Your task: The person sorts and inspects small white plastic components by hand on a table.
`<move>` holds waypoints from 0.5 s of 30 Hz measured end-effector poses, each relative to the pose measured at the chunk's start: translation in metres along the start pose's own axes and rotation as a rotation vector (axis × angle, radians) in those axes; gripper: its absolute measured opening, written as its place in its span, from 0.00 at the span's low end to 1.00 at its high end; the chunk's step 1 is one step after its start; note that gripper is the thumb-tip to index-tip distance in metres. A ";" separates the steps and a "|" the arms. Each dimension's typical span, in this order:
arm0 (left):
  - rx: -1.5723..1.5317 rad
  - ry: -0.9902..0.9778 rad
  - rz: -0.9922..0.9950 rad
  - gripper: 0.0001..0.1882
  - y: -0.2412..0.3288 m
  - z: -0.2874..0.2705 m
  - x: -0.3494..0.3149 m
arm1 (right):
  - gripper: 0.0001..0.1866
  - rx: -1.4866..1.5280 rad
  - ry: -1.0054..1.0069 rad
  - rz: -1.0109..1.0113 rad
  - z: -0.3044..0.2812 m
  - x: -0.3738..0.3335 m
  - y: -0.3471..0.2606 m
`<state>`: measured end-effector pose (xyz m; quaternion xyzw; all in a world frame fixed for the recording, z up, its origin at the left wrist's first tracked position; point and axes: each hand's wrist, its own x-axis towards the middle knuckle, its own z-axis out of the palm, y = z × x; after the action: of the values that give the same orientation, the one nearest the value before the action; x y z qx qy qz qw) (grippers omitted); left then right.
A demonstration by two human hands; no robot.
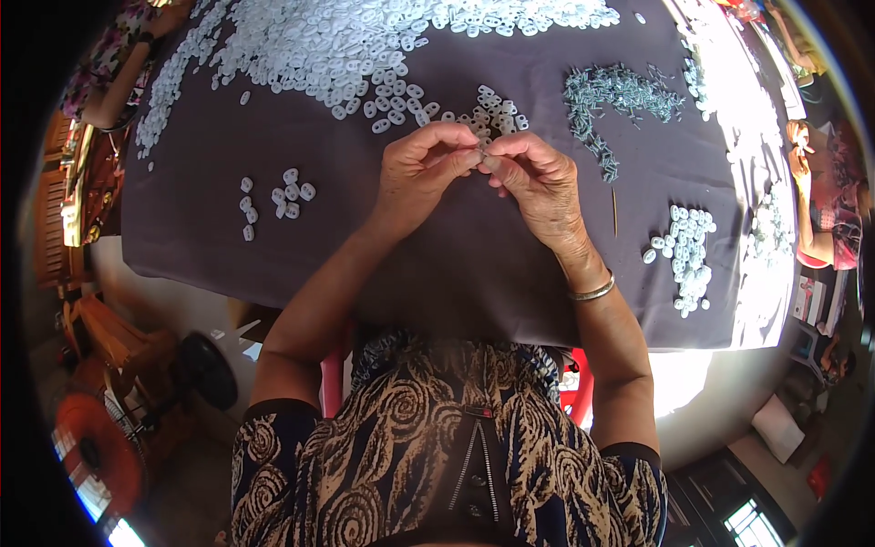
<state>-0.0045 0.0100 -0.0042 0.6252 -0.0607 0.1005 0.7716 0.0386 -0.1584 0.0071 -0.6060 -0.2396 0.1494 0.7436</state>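
One small piece [484, 150] is pinched right in the middle here, above the dark cloth [492, 273], and so little of it shows between the fingertips that I can't tell which way it points or how its long axis runs. The left hand [415, 178] has thumb and forefinger closed tight on it; the right hand [544, 191] meets it nose to nose, thumb and finger squeezed together, other fingers curled in. Just beyond the fingertips, a loose cluster of white ovals [499, 109], smooth and rounded, dark holes showing in them. Over on the right, a bent drift of metal pins [602, 96], thin, grey and shiny, lying every which way. Below those, a slim brown stick [614, 212], its long axis running nearly straight away from the body. Right of that, a bumpy pile of ovals [690, 260]; far left, a little clump [292, 193] beside a short row [247, 208]. At the top, the great white heap [310, 41] spreads wide. A smooth metal bangle [593, 289] circles the right wrist, above a swirl-patterned dress [401, 438].
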 end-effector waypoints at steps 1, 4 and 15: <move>-0.006 0.004 -0.001 0.08 0.001 0.001 0.000 | 0.04 0.005 -0.010 0.000 0.000 0.001 -0.001; 0.036 -0.007 0.021 0.08 0.002 0.002 -0.002 | 0.05 0.045 -0.007 -0.073 0.002 0.002 -0.001; 0.010 -0.040 -0.043 0.05 0.005 0.003 -0.001 | 0.02 -0.022 0.017 -0.010 0.001 -0.001 -0.005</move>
<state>-0.0066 0.0074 0.0007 0.6320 -0.0621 0.0716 0.7692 0.0366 -0.1592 0.0124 -0.6141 -0.2379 0.1376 0.7398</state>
